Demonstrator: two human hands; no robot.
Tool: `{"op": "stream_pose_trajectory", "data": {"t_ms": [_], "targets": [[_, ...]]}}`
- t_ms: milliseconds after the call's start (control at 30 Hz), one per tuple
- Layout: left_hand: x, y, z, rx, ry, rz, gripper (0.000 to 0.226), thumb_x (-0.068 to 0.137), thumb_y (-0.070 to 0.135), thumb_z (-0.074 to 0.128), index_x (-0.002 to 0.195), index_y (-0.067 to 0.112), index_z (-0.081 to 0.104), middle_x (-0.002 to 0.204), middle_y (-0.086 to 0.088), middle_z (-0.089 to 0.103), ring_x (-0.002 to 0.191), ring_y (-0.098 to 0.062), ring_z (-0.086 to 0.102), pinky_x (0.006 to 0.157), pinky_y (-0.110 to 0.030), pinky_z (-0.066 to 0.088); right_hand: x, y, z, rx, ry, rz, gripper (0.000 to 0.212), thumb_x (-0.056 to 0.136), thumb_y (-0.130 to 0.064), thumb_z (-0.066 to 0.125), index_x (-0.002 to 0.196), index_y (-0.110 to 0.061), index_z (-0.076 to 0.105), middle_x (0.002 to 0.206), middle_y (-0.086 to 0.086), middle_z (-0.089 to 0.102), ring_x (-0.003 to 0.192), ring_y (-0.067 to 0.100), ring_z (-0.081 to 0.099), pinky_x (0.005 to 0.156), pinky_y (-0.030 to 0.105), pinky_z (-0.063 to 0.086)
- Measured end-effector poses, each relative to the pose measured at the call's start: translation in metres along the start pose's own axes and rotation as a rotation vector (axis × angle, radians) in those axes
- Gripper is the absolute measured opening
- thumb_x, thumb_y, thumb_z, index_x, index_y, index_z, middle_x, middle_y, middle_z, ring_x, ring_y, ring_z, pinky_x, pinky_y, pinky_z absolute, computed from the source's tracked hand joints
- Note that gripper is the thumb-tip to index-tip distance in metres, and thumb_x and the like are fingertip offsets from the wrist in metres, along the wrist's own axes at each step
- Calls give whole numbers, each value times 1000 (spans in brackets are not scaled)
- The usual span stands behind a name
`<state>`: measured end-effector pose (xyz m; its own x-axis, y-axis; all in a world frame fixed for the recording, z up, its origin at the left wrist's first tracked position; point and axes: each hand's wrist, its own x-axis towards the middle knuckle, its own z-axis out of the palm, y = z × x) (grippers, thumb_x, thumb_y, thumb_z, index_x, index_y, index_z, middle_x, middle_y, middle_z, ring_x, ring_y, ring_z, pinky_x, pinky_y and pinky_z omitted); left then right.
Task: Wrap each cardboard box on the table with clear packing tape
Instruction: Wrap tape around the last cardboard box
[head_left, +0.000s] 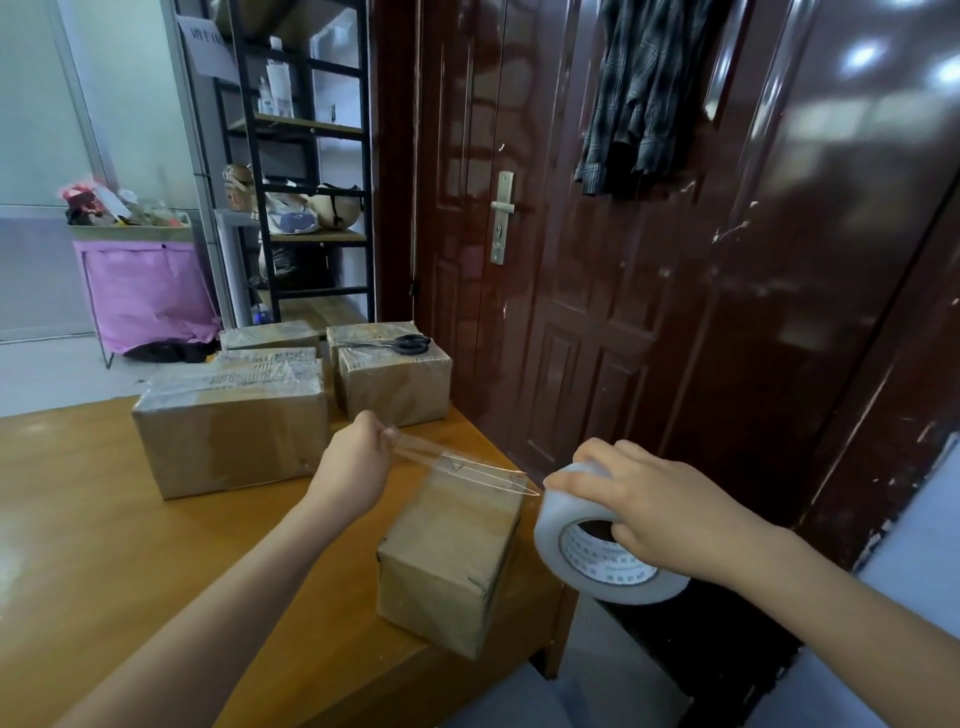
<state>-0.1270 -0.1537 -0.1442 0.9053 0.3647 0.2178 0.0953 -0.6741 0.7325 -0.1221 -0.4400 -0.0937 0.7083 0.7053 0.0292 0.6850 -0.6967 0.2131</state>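
Observation:
A small plain cardboard box (449, 556) sits near the right front corner of the wooden table (104, 519). My right hand (660, 509) grips a big roll of clear packing tape (587, 556) just right of the box, past the table edge. My left hand (356, 460) pinches the free end of the tape strip (462, 465), which is stretched in the air above the box's far end. Several other boxes stand further back: a large taped box (234, 426), another taped box (395, 379) and more behind them.
Black scissors (400, 344) lie on top of the far right box. A dark red door (623, 260) stands close on the right, with a shirt hanging on it. A black shelf unit (301, 156) and a pink bin (148, 291) are behind the table.

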Motion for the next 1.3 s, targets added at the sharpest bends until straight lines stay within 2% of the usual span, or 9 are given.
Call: {"op": "stream_pose_trajectory", "data": {"t_ms": [267,400,533,700,900,967,1067,1200,1300], "targets": [[2,-9,13,25,2,-23,21,104,21,40,96,6,51,83,-2,54,68,-14,51,52,-25,36,3,-2,10,18,-22,-3,70,89,-5,45,143,-45,26,131,-9,30,104,12,36,50,19,25],[2,-15,30,68,-158,-110,22,102,21,47,80,14,48,85,-2,53,71,-11,47,56,-24,34,4,-7,10,-3,-26,-21,69,89,-5,47,144,-42,28,131,-6,31,104,13,36,51,19,22],[5,-18,41,-45,-347,-156,16,94,15,59,103,3,65,100,-10,67,92,-25,63,73,-35,52,14,-19,7,-52,-25,-76,64,89,-3,48,143,-35,34,129,0,35,104,18,38,51,20,19],[6,-17,34,55,-408,-139,35,95,29,60,126,14,61,119,-8,64,107,-22,60,83,-28,49,20,-27,5,-73,-20,-65,56,91,-5,49,139,-31,39,126,1,38,105,20,40,51,21,18],[7,-21,33,301,-411,50,39,94,22,60,133,21,55,118,-6,65,89,-15,61,77,-24,51,21,-29,4,-57,-28,-29,57,91,-4,46,140,-32,39,124,1,38,92,15,29,51,21,21],[5,-14,21,74,-285,-43,21,96,20,57,117,16,60,107,-8,65,77,-13,60,67,-24,52,21,-26,3,-52,-35,-32,59,90,-3,47,140,-33,38,123,0,38,91,14,27,51,21,22],[-10,13,-4,-535,-247,-234,31,101,31,49,126,13,53,112,-7,58,84,-20,62,65,-27,49,20,-24,5,-49,-44,-32,60,90,-4,48,140,-34,37,123,0,37,92,14,29,51,21,24],[-50,55,0,9,-467,25,88,77,71,57,149,31,24,153,4,17,135,-25,31,101,-37,36,18,-20,5,-29,-32,-12,59,89,-4,47,139,-35,36,121,-1,37,92,13,31,52,20,27],[-65,63,22,362,-375,218,98,76,65,64,151,28,15,159,1,-6,143,-32,16,110,-47,34,14,-16,-5,39,6,15,64,89,-7,48,142,-37,31,120,-5,37,102,15,41,63,24,42]]}}
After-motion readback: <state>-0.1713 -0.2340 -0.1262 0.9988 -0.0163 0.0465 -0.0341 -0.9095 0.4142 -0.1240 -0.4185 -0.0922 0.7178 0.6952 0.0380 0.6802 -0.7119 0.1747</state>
